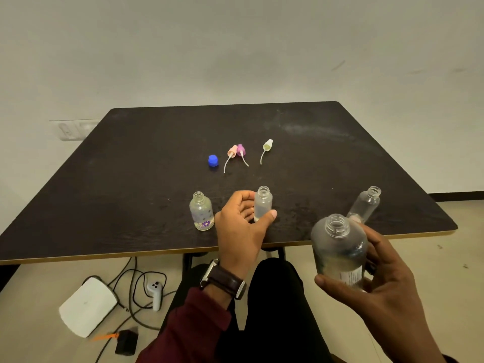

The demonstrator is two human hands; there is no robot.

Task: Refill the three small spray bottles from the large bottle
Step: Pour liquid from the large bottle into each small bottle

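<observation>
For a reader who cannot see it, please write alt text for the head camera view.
A person's right hand holds the uncapped large bottle in front of a dark table, while the left hand grips the middle small bottle. Two more open small bottles, three spray tops and a blue cap sit on the table.

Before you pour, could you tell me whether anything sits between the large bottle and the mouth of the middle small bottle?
Nothing visible does. The large clear plastic bottle, uncapped in the right hand, has open air toward the middle small frosted bottle, whose neck is open; the left hand only wraps its lower body.
</observation>
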